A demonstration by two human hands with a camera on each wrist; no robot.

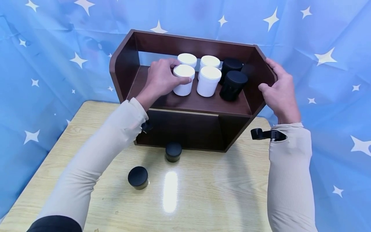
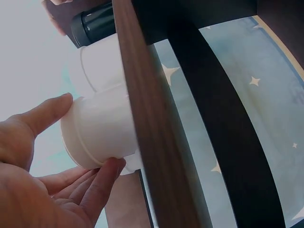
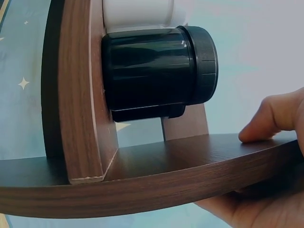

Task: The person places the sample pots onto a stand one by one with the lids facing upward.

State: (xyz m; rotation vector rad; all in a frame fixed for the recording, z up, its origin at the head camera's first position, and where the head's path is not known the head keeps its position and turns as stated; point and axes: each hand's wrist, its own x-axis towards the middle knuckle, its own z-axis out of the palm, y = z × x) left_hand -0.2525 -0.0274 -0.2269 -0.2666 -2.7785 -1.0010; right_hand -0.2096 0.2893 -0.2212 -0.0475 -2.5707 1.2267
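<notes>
In the head view my left hand [image 1: 163,75] holds the front-left white jar [image 1: 183,84] on the upper shelf, thumb on one side and fingers on the other. The left wrist view shows this white jar [image 2: 102,128] standing on the shelf board, between thumb and fingertips. My right hand [image 1: 279,87] grips the right side panel of the dark brown shelf unit [image 1: 256,74], its thumb on the inner face and its fingers outside. More white jars [image 1: 207,85] stand beside and behind the held one. Two black jars [image 1: 233,87] stand nearest the right panel.
On the wooden table [image 1: 208,187], two short jars with black lids stand in front of the unit: one jar [image 1: 173,152] close to its base, the other jar [image 1: 138,178] nearer and further left. A blue star-patterned curtain [image 1: 333,96] hangs behind and at both sides.
</notes>
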